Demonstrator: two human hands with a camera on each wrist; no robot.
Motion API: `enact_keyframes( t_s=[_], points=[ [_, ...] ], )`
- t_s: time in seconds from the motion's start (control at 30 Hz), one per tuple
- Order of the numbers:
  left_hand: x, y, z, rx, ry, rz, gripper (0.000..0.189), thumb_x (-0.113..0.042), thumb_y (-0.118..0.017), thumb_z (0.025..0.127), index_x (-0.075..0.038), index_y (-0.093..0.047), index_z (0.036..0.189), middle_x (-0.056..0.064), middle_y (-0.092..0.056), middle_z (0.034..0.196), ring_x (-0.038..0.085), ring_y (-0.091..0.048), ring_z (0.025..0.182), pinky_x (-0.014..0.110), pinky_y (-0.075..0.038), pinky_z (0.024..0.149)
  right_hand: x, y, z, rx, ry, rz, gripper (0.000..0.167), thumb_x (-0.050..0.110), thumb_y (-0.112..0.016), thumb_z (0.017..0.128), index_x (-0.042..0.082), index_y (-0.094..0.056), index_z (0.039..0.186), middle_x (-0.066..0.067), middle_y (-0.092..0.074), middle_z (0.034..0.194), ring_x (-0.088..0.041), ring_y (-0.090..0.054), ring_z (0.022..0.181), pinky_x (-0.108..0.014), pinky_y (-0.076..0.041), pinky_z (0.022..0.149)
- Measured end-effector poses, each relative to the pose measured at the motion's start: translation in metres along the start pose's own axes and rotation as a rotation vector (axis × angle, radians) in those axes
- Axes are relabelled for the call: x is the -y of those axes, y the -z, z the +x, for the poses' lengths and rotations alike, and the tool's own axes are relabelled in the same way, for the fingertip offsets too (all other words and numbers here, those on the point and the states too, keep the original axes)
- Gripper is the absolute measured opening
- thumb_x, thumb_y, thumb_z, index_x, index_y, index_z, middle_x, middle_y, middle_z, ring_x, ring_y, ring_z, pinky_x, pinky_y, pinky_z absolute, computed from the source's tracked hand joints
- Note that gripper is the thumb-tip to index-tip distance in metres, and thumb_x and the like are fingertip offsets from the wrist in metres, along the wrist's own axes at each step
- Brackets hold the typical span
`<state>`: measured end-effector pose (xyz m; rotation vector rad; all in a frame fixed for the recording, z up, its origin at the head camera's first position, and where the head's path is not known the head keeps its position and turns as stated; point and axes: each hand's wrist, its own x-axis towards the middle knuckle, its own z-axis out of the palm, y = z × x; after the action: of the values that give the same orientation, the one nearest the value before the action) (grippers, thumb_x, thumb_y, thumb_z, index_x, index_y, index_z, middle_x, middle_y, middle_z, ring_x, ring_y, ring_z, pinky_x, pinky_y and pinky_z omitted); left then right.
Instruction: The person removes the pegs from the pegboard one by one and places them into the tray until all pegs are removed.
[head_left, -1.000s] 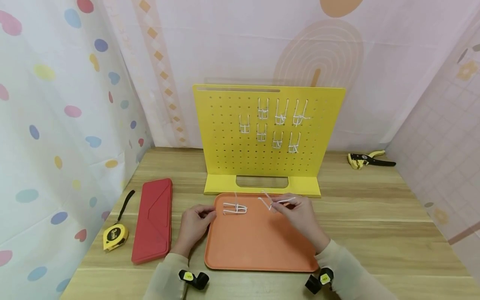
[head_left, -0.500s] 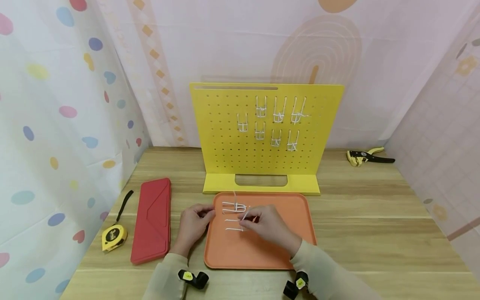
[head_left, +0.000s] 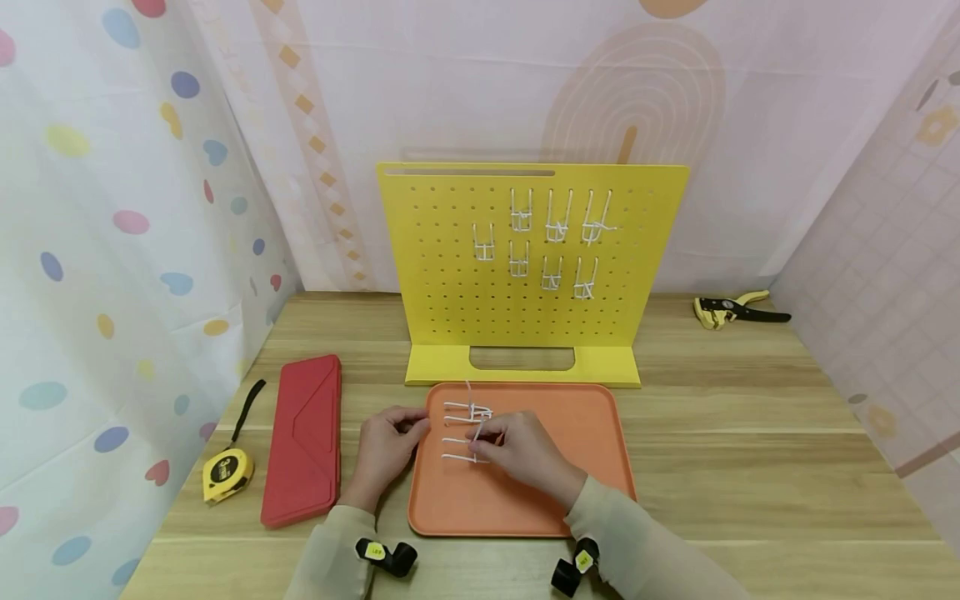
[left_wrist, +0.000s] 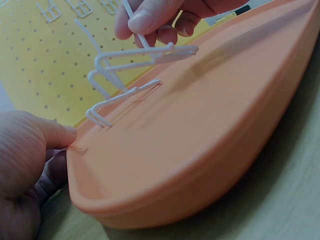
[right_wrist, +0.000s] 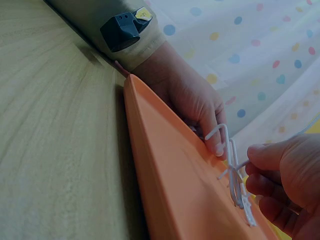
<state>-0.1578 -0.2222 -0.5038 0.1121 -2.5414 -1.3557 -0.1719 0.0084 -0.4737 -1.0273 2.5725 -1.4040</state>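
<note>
In the head view my right hand (head_left: 528, 454) pinches a white strip fastened to a white wire pegboard hook (left_wrist: 130, 59). This hook hangs above the left part of an orange tray (head_left: 585, 500), its two prongs pointing left. A second white hook (head_left: 459, 419) lies on the tray just behind it, with a thin strip sticking up. At the tray's left rim, my left hand (head_left: 390, 446) grips the edge with its thumb on the rim. In the right wrist view the held hook (right_wrist: 232, 170) partly hides the one lying behind it.
Behind the tray stands a yellow pegboard (head_left: 450, 308) with several white hooks (head_left: 557, 218) mounted on it. A red case (head_left: 303, 442) and a yellow tape measure (head_left: 227, 473) lie at left. Wire-stripping pliers (head_left: 738, 309) lie at the far right.
My right hand has carried the hook leftward across the tray, and its prongs now point left beside the lying hook. My left hand has stayed at the rim.
</note>
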Motion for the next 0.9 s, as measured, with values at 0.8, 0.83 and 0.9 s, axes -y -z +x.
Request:
enact_keyframes(
  t_s=[0.8, 0.83, 0.9],
  points=[
    [0.0013, 0.0001, -0.0003, 0.003, -0.008, 0.003, 0.011, -0.009, -0.075, 0.083, -0.008, -0.077, 0.094, 0.003, -0.070, 0.083, 0.014, -0.060, 0.071, 0.023, -0.048, 0.061, -0.0093, -0.0090, 0.0000, 0.018, 0.010, 0.005, 0.004, 0.018, -0.074, 0.085, 0.017, -0.077, 0.089, 0.013, -0.070, 0.080, 0.003, -0.058, 0.066, -0.019, -0.048, 0.058],
    [0.0012, 0.0000, -0.0003, 0.003, -0.008, 0.003, 0.011, -0.009, -0.075, 0.083, -0.008, -0.077, 0.094, 0.003, -0.070, 0.083, 0.014, -0.060, 0.071, 0.023, -0.048, 0.061, -0.0093, -0.0094, 0.0001, 0.019, 0.008, 0.007, 0.005, 0.018, -0.074, 0.085, 0.017, -0.077, 0.089, 0.013, -0.070, 0.081, 0.003, -0.058, 0.066, -0.019, -0.048, 0.058],
    [0.0011, 0.0000, -0.0003, 0.003, -0.005, 0.003, 0.011, -0.009, -0.075, 0.083, -0.008, -0.077, 0.094, 0.003, -0.070, 0.083, 0.014, -0.060, 0.071, 0.023, -0.048, 0.061, -0.0092, -0.0100, 0.0000, 0.017, 0.008, 0.012, 0.005, 0.018, -0.074, 0.086, 0.018, -0.077, 0.089, 0.013, -0.069, 0.080, 0.002, -0.057, 0.065, -0.019, -0.048, 0.057]
  ],
)
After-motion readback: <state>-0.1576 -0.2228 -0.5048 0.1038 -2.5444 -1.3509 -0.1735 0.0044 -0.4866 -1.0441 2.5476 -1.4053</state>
